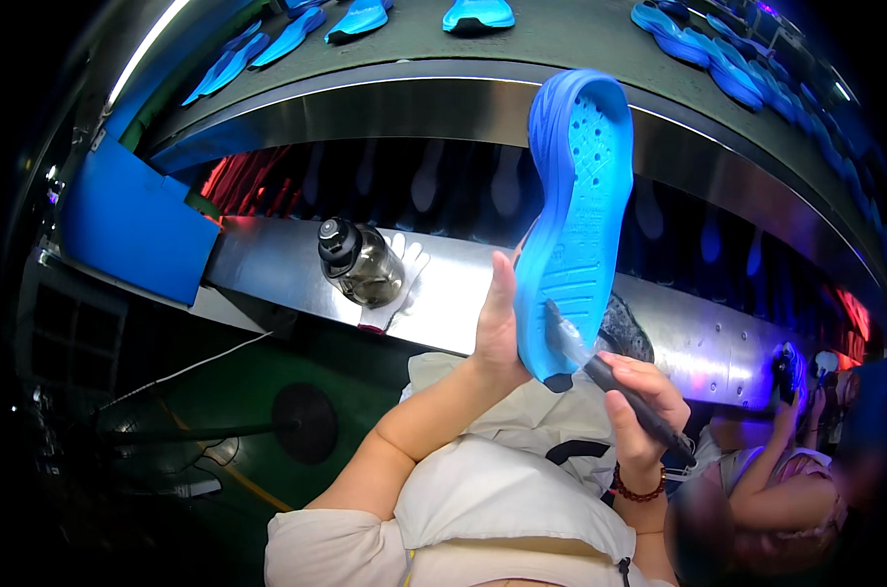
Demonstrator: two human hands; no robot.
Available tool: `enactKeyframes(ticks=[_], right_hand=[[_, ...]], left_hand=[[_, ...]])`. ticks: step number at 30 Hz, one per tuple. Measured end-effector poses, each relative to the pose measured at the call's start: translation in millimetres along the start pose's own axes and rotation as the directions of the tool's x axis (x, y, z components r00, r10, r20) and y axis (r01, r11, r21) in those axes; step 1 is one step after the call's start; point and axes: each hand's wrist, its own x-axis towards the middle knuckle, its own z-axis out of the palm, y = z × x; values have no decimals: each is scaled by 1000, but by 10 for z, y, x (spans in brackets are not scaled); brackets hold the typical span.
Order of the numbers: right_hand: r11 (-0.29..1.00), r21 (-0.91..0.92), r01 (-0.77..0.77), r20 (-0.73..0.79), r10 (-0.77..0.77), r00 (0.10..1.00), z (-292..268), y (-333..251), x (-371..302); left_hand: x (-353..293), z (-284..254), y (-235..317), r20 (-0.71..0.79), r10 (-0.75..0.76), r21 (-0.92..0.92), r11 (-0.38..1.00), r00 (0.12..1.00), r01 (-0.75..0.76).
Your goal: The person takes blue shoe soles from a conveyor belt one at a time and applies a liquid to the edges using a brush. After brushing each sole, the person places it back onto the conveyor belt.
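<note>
One blue sole (578,235), grooved, pitted, left fingers (499,293) clasping it, right fingers (651,376) a tool (635,403)

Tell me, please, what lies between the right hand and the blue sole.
In the head view, the black-handled tool spans from the right hand to the blue sole.

Across the top of the frame, a broad dull-green surface (561,39) with a curved-looking metal rim (365,103). Beneath it, a dark recess with a red glow (262,181) at left and another at far right. Through the centre, a shiny silver worktop (277,259), tinged violet toward the right. At left, a blue panel (135,220) under a white strip light (145,54). Lower left, dim green floor (360,391) with a yellow line (257,486), a pale cable (184,367) and a black disc (304,423) on a dark bar (199,433).
</note>
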Motion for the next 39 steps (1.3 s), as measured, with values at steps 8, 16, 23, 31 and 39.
enactKeyframes(ticks=[8, 16, 23, 31, 39], right_hand=[[1000, -17, -7, -9, 7, 1000, -52, -136, 124], [974, -212, 73, 93, -54, 994, -11, -322, 192], [981, -185, 64, 194, -28, 981, -5, -360, 215], [998, 55, -37, 237, 23, 971, -167, -212, 332], [1000, -29, -1, 361, 11, 933, -283, -230, 515]], left_hand=[[71, 54, 79, 41, -46, -191, 980, 998, 53], [113, 56, 119, 43, -27, -156, 987, 999, 34], [183, 12, 153, 70, -27, -125, 992, 997, 36], [223, 48, 175, 60, -87, -97, 991, 994, 93], [238, 34, 281, 72, -212, -47, 975, 975, 216]])
